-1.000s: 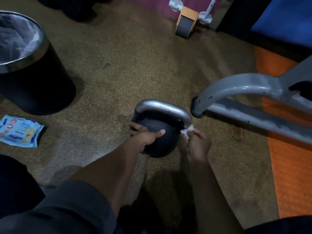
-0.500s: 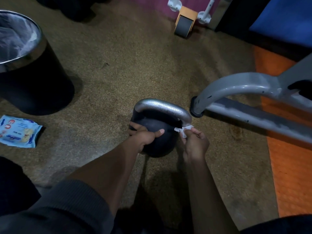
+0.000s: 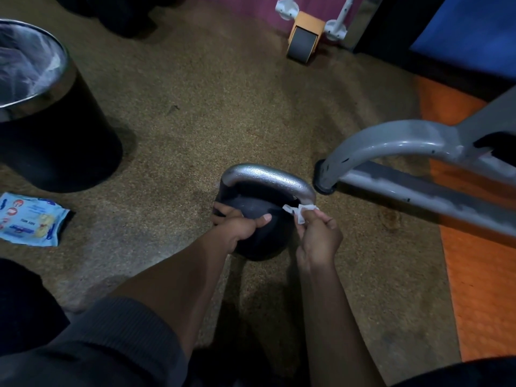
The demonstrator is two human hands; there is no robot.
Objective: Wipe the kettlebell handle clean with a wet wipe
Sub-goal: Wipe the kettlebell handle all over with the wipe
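One black bin (image 3: 50, 129) with a shiny rim and a clear liner stands at the far left on the floor (image 3: 195, 107). Just below it lies one blue pack (image 3: 30, 219) of wipes, flat. In the middle sits one black kettlebell (image 3: 259, 233) with a silver handle (image 3: 268, 177) arching over it. Two bare hands reach in from below. The left hand (image 3: 237, 227) grips the ball of the kettlebell, fingers curled round its left side, thumb across the front. The right hand (image 3: 318, 236) pinches one small white wipe (image 3: 300, 210) between thumb and fingers, touching the handle's right end. To the right, one grey metal frame (image 3: 391, 146) curves down to the floor. One orange mat (image 3: 480, 275) lies at the right edge. At the top, one small wheeled object (image 3: 304, 40) rests against a pink wall (image 3: 251, 7). The floor is speckled brown and dimly lit.
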